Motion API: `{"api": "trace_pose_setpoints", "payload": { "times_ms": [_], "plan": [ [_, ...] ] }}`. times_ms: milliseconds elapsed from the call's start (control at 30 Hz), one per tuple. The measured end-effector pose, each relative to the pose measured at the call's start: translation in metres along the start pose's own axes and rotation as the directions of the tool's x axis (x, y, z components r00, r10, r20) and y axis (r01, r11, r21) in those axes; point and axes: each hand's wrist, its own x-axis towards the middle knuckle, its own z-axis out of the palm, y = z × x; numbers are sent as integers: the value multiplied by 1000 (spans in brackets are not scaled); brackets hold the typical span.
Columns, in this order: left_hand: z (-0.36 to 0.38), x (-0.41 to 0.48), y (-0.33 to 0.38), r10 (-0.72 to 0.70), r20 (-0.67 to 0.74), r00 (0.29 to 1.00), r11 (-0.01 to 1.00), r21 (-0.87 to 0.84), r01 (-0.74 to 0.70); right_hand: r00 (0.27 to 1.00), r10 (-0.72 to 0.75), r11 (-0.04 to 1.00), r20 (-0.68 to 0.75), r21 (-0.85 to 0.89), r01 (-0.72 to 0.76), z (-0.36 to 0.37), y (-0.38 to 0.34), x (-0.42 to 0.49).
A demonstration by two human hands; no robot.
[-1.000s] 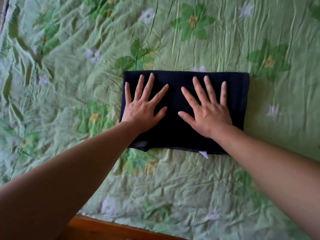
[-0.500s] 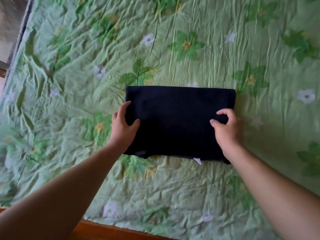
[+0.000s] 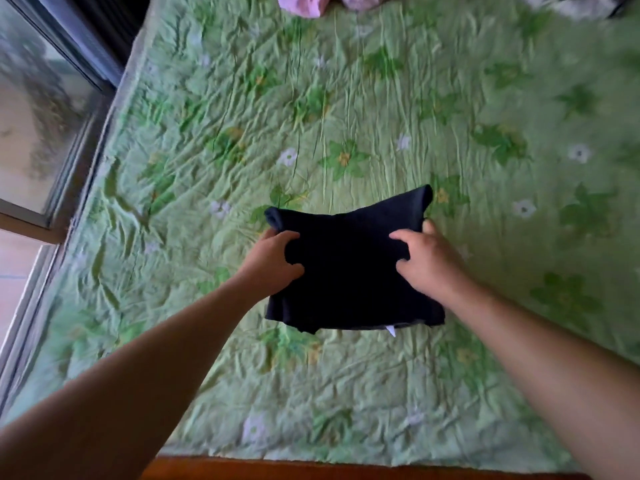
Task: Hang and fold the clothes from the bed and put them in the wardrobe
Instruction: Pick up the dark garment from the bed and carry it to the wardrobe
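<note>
**Folded dark garment held in both hands over the bed**

A person leans over the near edge of the bed (image 3: pixel 346 98), both bare arms stretched out over the crumpled green sheet with its leaf and flower print. Between the hands is the folded dark garment (image 3: pixel 349 271), a thick navy or black bundle folded roughly square. It sits over the middle of the bed, somewhat nearer the near edge than the far one.

The left hand (image 3: pixel 273 261) grips the bundle's left side, thumb curled over the top and the fingers tucked out of sight beneath. The right hand (image 3: pixel 427 263) grips the right side, its fingers bent and pinching into the cloth. The bundle bows between the two grips: its far corners tip upward and its near edge droops. It looks raised off the sheet, though I cannot tell whether the drooping edge clears it. A small white tag (image 3: pixel 391 330) pokes out along that near edge.

A strip of wooden frame (image 3: pixel 311 471) runs along the near edge. At the far edge lies pink clothing (image 3: pixel 301 3), and a blurred white and dark heap (image 3: pixel 581 5) sits in the far right corner. A window (image 3: pixel 34 116) stands beside the bed's left edge.
</note>
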Motion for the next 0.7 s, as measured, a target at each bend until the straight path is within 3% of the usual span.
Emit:
{"api": "trace_pose_setpoints", "payload": {
  "times_ms": [133,367,500,700],
  "plan": [
    [-51,-40,54,128,33,991,971,199,-132,1000,4,989,7,-146,-3,-73,-43,-47],
    [-154,-127,165,294,134,946,847,422,-323,986,166,956,17,-249,-156,-216,-94,-156],
    [-198,-184,244,413,198,889,702,553,-449,962,274,932,24,-253,-259,-297,-103,-229],
    [-221,-269,383,588,317,744,443,643,-624,921,390,906,-7,-174,-385,-406,-91,-347]
  ]
}}
